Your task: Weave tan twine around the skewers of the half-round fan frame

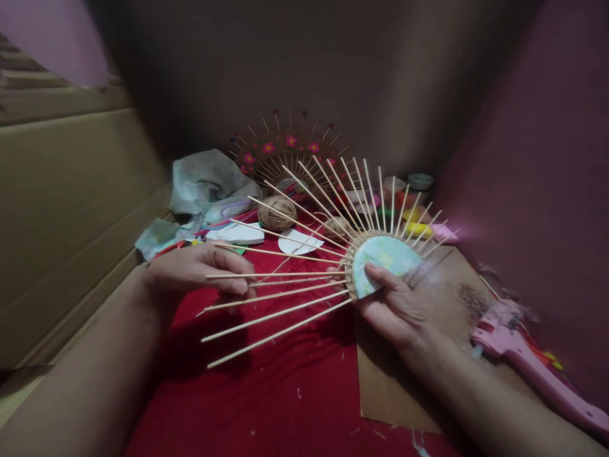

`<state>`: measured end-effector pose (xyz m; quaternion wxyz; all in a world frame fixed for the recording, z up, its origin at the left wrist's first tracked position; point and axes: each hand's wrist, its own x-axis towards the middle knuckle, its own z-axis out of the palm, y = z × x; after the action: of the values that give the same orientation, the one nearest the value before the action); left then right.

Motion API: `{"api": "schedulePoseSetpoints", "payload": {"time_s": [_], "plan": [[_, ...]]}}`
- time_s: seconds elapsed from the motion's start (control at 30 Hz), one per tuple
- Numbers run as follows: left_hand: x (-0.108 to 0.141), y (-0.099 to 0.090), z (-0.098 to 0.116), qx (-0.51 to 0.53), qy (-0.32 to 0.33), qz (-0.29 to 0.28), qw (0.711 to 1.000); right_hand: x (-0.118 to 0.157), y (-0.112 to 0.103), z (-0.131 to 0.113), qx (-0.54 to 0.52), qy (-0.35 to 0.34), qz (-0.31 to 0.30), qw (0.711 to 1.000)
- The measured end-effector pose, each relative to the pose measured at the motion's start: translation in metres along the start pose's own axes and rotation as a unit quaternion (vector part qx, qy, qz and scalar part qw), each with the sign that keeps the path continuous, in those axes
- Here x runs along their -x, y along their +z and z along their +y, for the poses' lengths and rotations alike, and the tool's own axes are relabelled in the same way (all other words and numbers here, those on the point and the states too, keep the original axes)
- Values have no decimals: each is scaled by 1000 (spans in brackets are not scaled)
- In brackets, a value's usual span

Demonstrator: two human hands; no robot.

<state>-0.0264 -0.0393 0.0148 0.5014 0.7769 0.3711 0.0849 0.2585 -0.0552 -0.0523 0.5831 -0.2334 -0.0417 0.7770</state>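
Note:
My right hand (pixel 392 308) grips a half-round fan frame by its pale green-blue patterned centre (pixel 387 259), thumb on top and fingers mostly hidden behind. Thin wooden sticks (pixel 280 325) spread out from the centre like rays. Rows of woven twine (pixel 351 270) follow the curved rim of the centre, between the sticks. At the left, my left hand (pixel 204 273) is closed among the stick ends, thumb and fingers pinching a strand of twine that runs back to the weave. Behind the sticks lies a ball of twine (pixel 278 212), with a smaller ball (pixel 335 227) beside it.
A finished-looking fan with pink flowers (pixel 291 141) stands at the back. A pink glue gun (pixel 504 330) rests at right by a brown board (pixel 394 381) on the red cloth (pixel 285 406). White paper pieces (pixel 299 242), a plastic bag (pixel 204 181) and a cardboard wall (pixel 71 222) are around.

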Motion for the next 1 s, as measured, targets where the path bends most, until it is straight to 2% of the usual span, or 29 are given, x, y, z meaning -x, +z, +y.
{"api": "schedulePoseSetpoints", "payload": {"time_s": [0.07, 0.13, 0.27, 0.37, 0.5, 0.6, 0.73, 0.83, 1.0], "plan": [[5, -2, -2, 34, -5, -29, 999, -1, 0, 0, -1, -10, 4, 1000], [9, -2, -3, 74, -25, -35, 996, -2, 0, 1, -1, -18, 4, 1000], [12, 1, -6, 97, -94, -8, 991, -2, 4, 2, 16, -33, 5, 999], [12, 0, -9, 88, -115, 16, 989, 2, 13, 3, 35, -61, 5, 998], [12, -3, -15, 51, -122, 63, 989, 7, 30, 5, 72, -100, -9, 992], [9, -5, -21, 8, -116, 124, 986, 6, 41, 4, 99, -131, -42, 985], [4, -4, -29, 58, -119, 182, 974, 1, 48, 2, 113, -162, -58, 979], [5, -3, -33, 132, -102, 173, 971, -4, 50, 1, 114, -172, -56, 977], [6, -5, -45, 203, -75, 142, 966, -14, 51, -3, 118, -144, -74, 980]]}}
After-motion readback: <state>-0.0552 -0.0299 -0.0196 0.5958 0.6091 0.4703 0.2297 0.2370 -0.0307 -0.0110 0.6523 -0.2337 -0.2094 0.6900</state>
